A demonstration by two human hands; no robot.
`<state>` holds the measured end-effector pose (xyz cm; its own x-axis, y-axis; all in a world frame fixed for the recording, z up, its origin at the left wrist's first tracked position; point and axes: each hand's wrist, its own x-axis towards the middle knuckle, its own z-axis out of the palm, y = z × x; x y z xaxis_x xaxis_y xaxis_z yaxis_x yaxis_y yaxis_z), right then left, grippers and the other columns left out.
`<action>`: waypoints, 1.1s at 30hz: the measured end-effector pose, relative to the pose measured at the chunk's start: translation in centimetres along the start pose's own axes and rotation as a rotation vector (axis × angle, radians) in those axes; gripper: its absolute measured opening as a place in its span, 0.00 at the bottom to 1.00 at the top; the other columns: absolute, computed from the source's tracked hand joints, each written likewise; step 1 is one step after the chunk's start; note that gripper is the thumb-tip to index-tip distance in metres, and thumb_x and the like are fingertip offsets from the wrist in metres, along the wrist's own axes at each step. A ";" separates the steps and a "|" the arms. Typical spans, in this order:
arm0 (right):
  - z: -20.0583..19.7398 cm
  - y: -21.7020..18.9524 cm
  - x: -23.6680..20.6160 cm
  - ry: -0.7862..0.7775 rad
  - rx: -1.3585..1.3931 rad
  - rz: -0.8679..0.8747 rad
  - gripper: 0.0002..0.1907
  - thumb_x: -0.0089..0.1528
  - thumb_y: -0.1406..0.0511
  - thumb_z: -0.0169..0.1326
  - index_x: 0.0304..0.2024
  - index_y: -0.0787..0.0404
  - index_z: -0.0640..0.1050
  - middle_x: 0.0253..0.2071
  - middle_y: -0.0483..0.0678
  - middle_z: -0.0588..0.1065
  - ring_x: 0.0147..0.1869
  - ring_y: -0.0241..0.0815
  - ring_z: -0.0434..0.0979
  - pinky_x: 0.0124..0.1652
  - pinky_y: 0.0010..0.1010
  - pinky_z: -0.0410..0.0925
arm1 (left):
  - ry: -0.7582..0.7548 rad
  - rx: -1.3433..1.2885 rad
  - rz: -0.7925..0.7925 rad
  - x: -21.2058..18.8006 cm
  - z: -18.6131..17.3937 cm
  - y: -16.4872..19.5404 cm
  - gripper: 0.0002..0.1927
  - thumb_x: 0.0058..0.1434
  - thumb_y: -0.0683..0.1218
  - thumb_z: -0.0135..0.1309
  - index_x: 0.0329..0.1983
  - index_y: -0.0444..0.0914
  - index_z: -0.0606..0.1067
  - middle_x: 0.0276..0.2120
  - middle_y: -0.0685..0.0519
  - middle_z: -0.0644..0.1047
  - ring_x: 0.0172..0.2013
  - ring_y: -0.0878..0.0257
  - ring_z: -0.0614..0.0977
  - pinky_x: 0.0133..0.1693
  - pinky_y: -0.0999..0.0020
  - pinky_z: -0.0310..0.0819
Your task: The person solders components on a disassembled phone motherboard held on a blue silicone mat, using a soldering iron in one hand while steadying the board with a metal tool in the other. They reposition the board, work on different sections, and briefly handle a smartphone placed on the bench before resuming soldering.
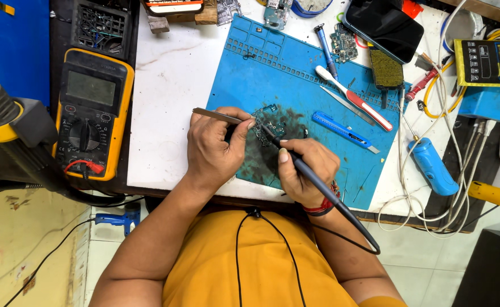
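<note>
My left hand (213, 149) grips metal tweezers (218, 116) whose tips reach a small circuit board (268, 120) lying on the blue work mat (287, 71). My right hand (308, 170) holds a black soldering iron (312, 175) like a pen, its tip resting on the same board. The iron's black cable loops back under my right wrist. The mat around the board is stained dark.
A yellow multimeter (92, 111) sits at the left. On the mat lie a blue utility knife (343, 131), a white and red tool (354, 98), a screwdriver (325, 48) and another circuit board (343, 42). A phone (383, 25), blue handheld tool (432, 166) and tangled cables are at the right.
</note>
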<state>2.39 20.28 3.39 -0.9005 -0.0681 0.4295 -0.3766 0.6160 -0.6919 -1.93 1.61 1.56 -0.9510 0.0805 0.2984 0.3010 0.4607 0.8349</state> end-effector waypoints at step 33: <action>0.2 0.7 -0.8 0.136 0.164 0.105 0.11 0.71 0.70 0.52 0.55 0.66 0.75 0.46 0.54 0.82 0.39 0.44 0.84 0.42 0.28 0.75 | 0.120 -0.658 0.351 -2.7 -7.8 5.8 0.04 0.73 0.38 0.46 0.43 0.40 0.70 0.38 0.54 0.80 0.34 0.65 0.76 0.49 0.66 0.62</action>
<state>2.83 20.56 2.44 -0.9033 0.1024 0.4167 -0.3227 0.4778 -0.8171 2.92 -2.84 9.25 -0.7888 0.0115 0.6145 0.6003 -0.2002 0.7743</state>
